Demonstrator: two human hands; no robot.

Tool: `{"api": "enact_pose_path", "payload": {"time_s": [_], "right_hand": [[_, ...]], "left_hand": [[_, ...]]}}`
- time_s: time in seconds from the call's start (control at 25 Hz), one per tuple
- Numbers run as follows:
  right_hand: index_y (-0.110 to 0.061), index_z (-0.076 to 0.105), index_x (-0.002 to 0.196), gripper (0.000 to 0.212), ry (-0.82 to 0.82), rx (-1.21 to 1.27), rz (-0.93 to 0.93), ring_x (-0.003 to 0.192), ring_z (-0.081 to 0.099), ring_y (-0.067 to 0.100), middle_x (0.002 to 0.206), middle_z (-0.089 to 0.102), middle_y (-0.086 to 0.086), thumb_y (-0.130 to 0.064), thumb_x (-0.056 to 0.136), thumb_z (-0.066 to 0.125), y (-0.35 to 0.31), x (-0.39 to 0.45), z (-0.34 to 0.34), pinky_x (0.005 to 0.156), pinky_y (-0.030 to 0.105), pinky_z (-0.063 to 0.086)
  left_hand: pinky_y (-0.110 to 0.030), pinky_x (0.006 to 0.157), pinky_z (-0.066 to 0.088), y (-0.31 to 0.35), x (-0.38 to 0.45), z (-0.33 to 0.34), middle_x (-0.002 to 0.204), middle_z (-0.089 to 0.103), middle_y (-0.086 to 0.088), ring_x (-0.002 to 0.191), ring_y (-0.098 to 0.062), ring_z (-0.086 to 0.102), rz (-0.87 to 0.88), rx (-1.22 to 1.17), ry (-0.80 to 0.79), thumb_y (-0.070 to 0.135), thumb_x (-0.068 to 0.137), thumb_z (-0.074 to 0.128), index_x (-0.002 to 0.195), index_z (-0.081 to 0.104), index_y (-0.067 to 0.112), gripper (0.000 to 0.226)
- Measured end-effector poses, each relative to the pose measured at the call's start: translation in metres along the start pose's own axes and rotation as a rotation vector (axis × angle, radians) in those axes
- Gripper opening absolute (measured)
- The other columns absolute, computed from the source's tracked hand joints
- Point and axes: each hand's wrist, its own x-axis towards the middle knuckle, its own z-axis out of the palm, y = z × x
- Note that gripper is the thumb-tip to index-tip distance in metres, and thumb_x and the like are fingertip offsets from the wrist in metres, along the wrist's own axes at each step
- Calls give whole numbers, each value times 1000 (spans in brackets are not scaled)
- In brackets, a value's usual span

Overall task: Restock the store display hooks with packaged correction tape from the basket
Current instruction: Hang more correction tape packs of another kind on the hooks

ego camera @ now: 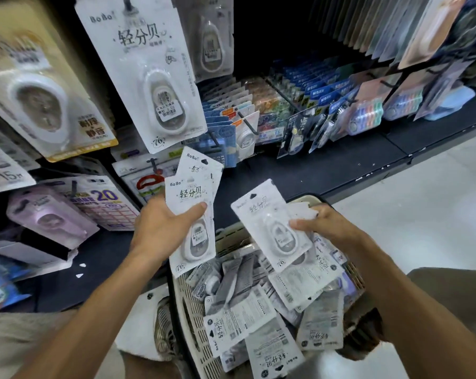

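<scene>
My left hand (163,225) grips a small stack of white correction tape packs (194,212), thumb across the front pack, held upright above the basket's left edge. My right hand (320,222) pinches one more white pack (272,228) by its right side, tilted, over the basket. The beige plastic basket (189,318) below holds several loose packs (261,310) lying in a heap. A matching white pack (146,75) hangs on a display hook at the upper left, above my left hand.
Other carded stationery hangs on hooks to the left (37,105) and on the right-hand rows (327,105). A dark shelf base (327,170) runs behind the basket. Pale floor (423,214) lies to the right. My knees frame the basket.
</scene>
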Motion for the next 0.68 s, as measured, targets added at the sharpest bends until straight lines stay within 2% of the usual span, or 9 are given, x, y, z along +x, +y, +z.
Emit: {"api": "enact_pose_path", "payload": {"time_s": [0.08, 0.16, 0.24, 0.36, 0.44, 0.48, 0.56, 0.6, 0.68], "right_hand": [[-5, 80, 91, 17, 21, 303, -3, 77, 76, 22, 89, 79, 12, -11, 76, 78, -15, -9, -6, 65, 31, 61], [-9, 82, 80, 7, 9, 436, -31, 70, 75, 17, 82, 79, 8, -8, 77, 76, -32, -11, 13, 59, 26, 58], [-7, 82, 82, 9, -32, 438, -22, 70, 76, 19, 83, 79, 11, -11, 75, 77, -51, -11, 41, 59, 26, 58], [3, 74, 105, 37, -15, 384, 32, 80, 77, 26, 97, 77, 19, -14, 74, 84, -75, -15, 67, 64, 32, 60], [3, 68, 111, 41, 99, 316, 52, 80, 77, 26, 94, 78, 16, -16, 78, 85, -84, -18, 73, 62, 32, 59], [0, 69, 109, 41, 140, 255, 44, 83, 77, 28, 92, 79, 14, -20, 78, 86, -88, -19, 76, 63, 33, 59], [-2, 67, 113, 55, 179, 172, 16, 91, 76, 32, 98, 78, 14, -35, 75, 88, -93, -21, 85, 70, 38, 60], [-2, 65, 115, 59, 192, 166, 13, 91, 76, 31, 99, 78, 14, -40, 75, 87, -95, -23, 89, 72, 40, 61], [-3, 64, 113, 54, 191, 209, 27, 84, 77, 25, 91, 79, 9, -43, 82, 81, -100, -26, 89, 70, 40, 63]], "left_hand": [[-38, 88, 57, 0, -3, 3, 94, 77, 21, 94, -13, 73, 3, 16, -28, 50, 75, 79, 91, 74, 53, 17], [-38, 84, 59, 5, -8, 13, 99, 80, 10, 94, -18, 76, -87, -173, -78, 42, 80, 82, 99, 78, 34, 20], [-30, 73, 59, 16, -14, 20, 100, 81, 4, 92, -18, 77, -189, -337, -135, 43, 89, 73, 96, 80, 28, 18], [-39, 88, 59, 26, -17, 15, 114, 78, -4, 106, -23, 74, -276, -652, -352, 71, 91, 47, 109, 79, 33, 53], [-42, 95, 54, 30, -20, 12, 120, 76, -3, 111, -23, 72, -260, -702, -429, 80, 77, 57, 120, 74, 32, 67], [-41, 94, 54, 30, -23, 13, 117, 77, -3, 108, -22, 74, -254, -681, -411, 74, 68, 72, 122, 73, 28, 71], [-40, 89, 57, 29, -25, 14, 110, 79, -7, 100, -25, 76, -238, -672, -349, 46, 60, 91, 118, 74, 20, 66], [-40, 85, 60, 29, -25, 14, 109, 78, -11, 98, -28, 76, -239, -697, -339, 34, 61, 92, 114, 76, 17, 59], [-44, 77, 64, 32, -24, 9, 106, 78, -17, 94, -35, 76, -285, -765, -323, 18, 58, 90, 110, 78, 12, 53]]}}
